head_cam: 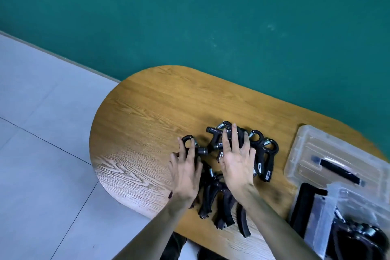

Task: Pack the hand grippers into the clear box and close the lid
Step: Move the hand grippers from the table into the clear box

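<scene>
Several black hand grippers [263, 154] with metal springs lie in a loose pile on the wooden table [147, 116]. My left hand [185, 171] lies flat with fingers spread over the pile's left side, fingertips by a gripper's ring. My right hand [237, 158] rests spread on the pile's middle. Neither hand is closed around anything. The clear lid [329, 154] with a black handle lies flat at the right. The clear box [329, 217] stands at the lower right with black grippers inside it.
The table's rounded end points left, with bare wood beyond the pile. A green wall runs behind the table. Grey tiled floor [42, 133] lies to the left and below. A dark trouser leg shows under the table's near edge.
</scene>
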Available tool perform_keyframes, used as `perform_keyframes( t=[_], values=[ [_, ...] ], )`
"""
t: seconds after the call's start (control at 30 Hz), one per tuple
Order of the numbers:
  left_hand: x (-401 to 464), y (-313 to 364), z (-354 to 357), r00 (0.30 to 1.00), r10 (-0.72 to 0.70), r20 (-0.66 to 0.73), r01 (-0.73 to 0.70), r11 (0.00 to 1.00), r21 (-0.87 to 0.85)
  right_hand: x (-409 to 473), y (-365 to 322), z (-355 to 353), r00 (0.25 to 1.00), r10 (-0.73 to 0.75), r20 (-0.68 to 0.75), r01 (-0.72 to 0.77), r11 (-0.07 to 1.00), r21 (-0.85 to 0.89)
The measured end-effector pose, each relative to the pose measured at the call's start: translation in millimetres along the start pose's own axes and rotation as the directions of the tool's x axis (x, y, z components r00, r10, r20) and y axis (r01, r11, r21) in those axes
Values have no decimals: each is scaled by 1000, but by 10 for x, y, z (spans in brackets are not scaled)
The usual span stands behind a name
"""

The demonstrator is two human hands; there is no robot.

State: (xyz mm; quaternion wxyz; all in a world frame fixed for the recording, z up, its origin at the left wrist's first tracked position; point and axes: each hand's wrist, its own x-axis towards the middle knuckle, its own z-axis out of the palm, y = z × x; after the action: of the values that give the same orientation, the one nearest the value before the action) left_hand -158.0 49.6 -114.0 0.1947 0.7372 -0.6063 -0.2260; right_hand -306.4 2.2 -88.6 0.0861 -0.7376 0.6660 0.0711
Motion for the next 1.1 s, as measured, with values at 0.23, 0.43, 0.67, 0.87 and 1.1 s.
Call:
perform_keyframes(
  t=[0.23,0.43,0.67,0.87,1.1],
  values=[
    [-107,539,121,1000,-15,21,15,1000,10,-226,374,-210,997,37,-63,-34,998,48],
    [-278,1014,242,1000,-23,7,23,999,-27,-515,717,-381,988,127,-92,-114,985,131],
    [-538,1757,368,1000,-19,-7,18,996,-89,-895,1296,-657,967,220,-130,-198,967,162],
    [-769,2327,562,996,72,48,-68,994,-89,-1242,1842,-771,933,333,-134,-305,933,190],
    [-1105,2924,884,984,146,99,-138,988,-75,-1664,2486,-679,873,463,-152,-429,878,214]
  ],
)
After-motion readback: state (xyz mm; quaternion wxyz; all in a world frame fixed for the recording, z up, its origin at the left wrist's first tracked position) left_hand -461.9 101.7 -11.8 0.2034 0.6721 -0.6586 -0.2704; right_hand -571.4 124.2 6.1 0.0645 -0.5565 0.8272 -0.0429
